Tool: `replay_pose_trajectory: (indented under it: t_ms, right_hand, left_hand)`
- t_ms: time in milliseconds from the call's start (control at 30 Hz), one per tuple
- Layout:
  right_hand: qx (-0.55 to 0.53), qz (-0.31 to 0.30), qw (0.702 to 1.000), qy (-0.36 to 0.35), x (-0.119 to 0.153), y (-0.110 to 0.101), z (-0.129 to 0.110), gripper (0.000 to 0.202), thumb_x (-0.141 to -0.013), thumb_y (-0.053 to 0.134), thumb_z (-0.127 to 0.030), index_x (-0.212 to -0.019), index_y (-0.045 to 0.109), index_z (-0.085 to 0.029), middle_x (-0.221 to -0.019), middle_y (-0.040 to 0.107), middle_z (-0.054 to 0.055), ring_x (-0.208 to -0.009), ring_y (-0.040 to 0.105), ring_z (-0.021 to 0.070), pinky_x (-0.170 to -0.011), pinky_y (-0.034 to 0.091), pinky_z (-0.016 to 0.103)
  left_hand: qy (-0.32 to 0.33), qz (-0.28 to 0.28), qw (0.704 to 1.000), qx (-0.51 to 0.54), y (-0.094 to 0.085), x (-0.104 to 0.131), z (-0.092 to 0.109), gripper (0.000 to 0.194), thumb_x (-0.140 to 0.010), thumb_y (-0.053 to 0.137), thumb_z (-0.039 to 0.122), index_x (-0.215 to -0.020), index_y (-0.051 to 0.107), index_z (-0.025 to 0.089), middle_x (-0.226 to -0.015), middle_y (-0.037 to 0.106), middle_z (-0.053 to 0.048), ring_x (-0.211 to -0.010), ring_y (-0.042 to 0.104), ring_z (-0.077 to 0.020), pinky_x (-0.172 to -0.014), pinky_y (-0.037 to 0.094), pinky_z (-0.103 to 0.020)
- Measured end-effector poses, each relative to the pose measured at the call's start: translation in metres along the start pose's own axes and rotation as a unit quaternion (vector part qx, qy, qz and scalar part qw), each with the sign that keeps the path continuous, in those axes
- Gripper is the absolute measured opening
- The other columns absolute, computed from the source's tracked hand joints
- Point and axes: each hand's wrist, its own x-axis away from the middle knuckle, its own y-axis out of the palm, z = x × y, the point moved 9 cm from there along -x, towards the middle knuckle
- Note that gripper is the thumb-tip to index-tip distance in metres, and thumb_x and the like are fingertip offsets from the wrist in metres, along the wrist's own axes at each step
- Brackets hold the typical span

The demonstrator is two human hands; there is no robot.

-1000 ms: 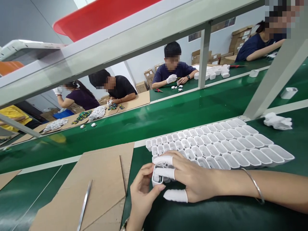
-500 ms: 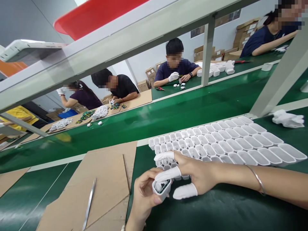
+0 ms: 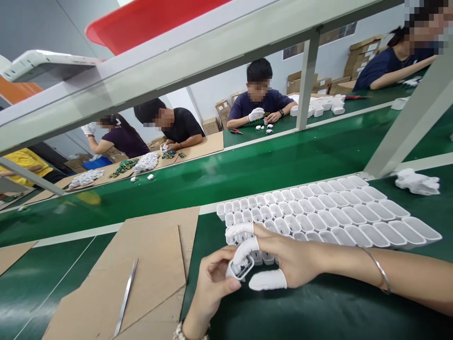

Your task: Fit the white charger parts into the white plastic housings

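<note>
My left hand (image 3: pixel 209 283) grips a small white plastic housing (image 3: pixel 231 272) between thumb and fingers, its mouth tilted up toward the right. Inside the housing sits a white and dark part, partly covered by a finger. White finger covers are on the thumb and fingers of my right hand (image 3: pixel 292 259). One covered finger reaches into the housing's mouth and touches the part inside. The right thumb is stretched out below, apart from the housing. Behind the right hand stand rows of similar white housings (image 3: pixel 316 222), open side up.
Tweezers (image 3: pixel 126 297) lie on a cardboard sheet (image 3: pixel 155 264) at left. A crumpled white glove (image 3: pixel 417 182) rests at far right. A green conveyor belt (image 3: pixel 198 174) runs behind, under a slanted metal frame (image 3: pixel 177 71). Several co-workers sit across it.
My right finger has bent further into the housing, pressing at the part. The housing has tipped and turned slightly in my left hand. The view has shifted a little.
</note>
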Motion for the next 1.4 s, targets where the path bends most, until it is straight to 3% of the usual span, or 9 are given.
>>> replay_pose_trajectory:
  t_ms: [167,367,633,767,867,967,1067,1200,1400]
  right_hand:
    - [0.009,0.088,0.996,-0.005,0.001,-0.016,0.001,0.059,-0.085,0.067,-0.029,-0.138,0.044,-0.019,-0.131,0.050,0.013,-0.126,0.045,0.0222,-0.106,0.037,0.040]
    - [0.142,0.092,0.982,-0.086,0.002,-0.009,-0.016,0.046,-0.085,0.069,-0.028,-0.126,0.053,-0.015,-0.107,0.061,0.010,-0.106,0.050,0.0213,-0.095,0.040,0.039]
    - [0.203,0.064,0.974,-0.081,0.001,-0.001,-0.021,0.011,-0.089,0.058,-0.022,-0.099,0.063,-0.019,-0.086,0.061,0.006,-0.081,0.049,0.0186,-0.072,0.042,0.031]
    - [0.292,0.091,0.951,-0.047,0.005,-0.023,-0.031,0.017,-0.090,0.052,-0.016,-0.103,0.060,-0.023,-0.092,0.060,0.007,-0.089,0.053,0.0204,-0.076,0.045,0.032]
    - [0.401,0.122,0.907,-0.050,0.004,-0.054,-0.030,0.024,-0.084,0.048,-0.011,-0.103,0.058,-0.022,-0.094,0.060,0.009,-0.086,0.052,0.0228,-0.072,0.044,0.035]
    - [0.518,0.112,0.848,-0.017,-0.014,-0.093,-0.005,0.032,-0.070,0.045,-0.005,-0.095,0.059,-0.019,-0.091,0.060,0.011,-0.083,0.052,0.0254,-0.069,0.040,0.037]
    - [0.585,0.035,0.804,0.105,-0.041,-0.130,0.050,0.032,-0.068,0.047,-0.003,-0.093,0.061,-0.017,-0.093,0.061,0.012,-0.091,0.055,0.0273,-0.077,0.040,0.038]
    - [0.590,0.009,0.787,0.181,-0.054,-0.159,0.105,0.038,-0.063,0.045,0.005,-0.091,0.062,-0.014,-0.095,0.063,0.014,-0.090,0.060,0.0272,-0.076,0.041,0.035]
    - [0.561,0.002,0.796,0.228,-0.045,-0.163,0.152,0.036,-0.066,0.047,0.005,-0.092,0.063,-0.013,-0.092,0.065,0.011,-0.078,0.064,0.0223,-0.070,0.043,0.031]
  left_hand:
    - [-0.071,0.003,0.997,0.043,0.004,0.000,-0.008,0.051,-0.062,0.085,0.048,-0.098,0.067,0.017,-0.093,0.068,-0.010,-0.073,0.062,-0.0180,-0.060,0.053,-0.025]
    - [-0.100,0.027,0.993,0.065,0.008,0.001,-0.010,0.062,-0.055,0.086,0.055,-0.092,0.051,0.020,-0.084,0.064,-0.005,-0.069,0.058,-0.0159,-0.056,0.047,-0.022]
    - [-0.059,-0.066,0.995,0.043,0.013,-0.006,-0.017,0.055,-0.064,0.084,0.049,-0.095,0.050,0.019,-0.085,0.060,-0.003,-0.074,0.054,-0.0127,-0.066,0.042,-0.020]
    - [-0.028,0.003,1.000,-0.011,-0.002,-0.012,-0.010,0.045,-0.079,0.070,0.054,-0.098,0.056,0.016,-0.094,0.063,-0.008,-0.075,0.059,-0.0141,-0.070,0.046,-0.024]
    - [-0.025,0.088,0.995,-0.037,-0.021,-0.017,-0.014,0.045,-0.081,0.065,0.059,-0.086,0.055,0.015,-0.078,0.065,-0.007,-0.061,0.058,-0.0134,-0.059,0.046,-0.025]
    - [-0.019,0.160,0.985,-0.055,-0.042,-0.023,-0.021,0.055,-0.075,0.063,0.068,-0.076,0.053,0.014,-0.063,0.061,-0.004,-0.051,0.054,-0.0122,-0.050,0.042,-0.023]
    - [-0.021,0.214,0.975,-0.065,-0.061,-0.026,-0.028,0.064,-0.067,0.062,0.077,-0.070,0.052,0.014,-0.055,0.057,-0.003,-0.045,0.050,-0.0111,-0.043,0.035,-0.021]
    - [-0.016,0.246,0.966,-0.071,-0.073,-0.026,-0.028,0.066,-0.062,0.062,0.080,-0.068,0.050,0.015,-0.052,0.053,0.000,-0.042,0.047,-0.0100,-0.042,0.030,-0.020]
    - [-0.018,0.259,0.961,-0.097,-0.078,-0.023,-0.027,0.066,-0.064,0.060,0.080,-0.069,0.051,0.015,-0.054,0.053,0.000,-0.044,0.046,-0.0098,-0.045,0.029,-0.021]
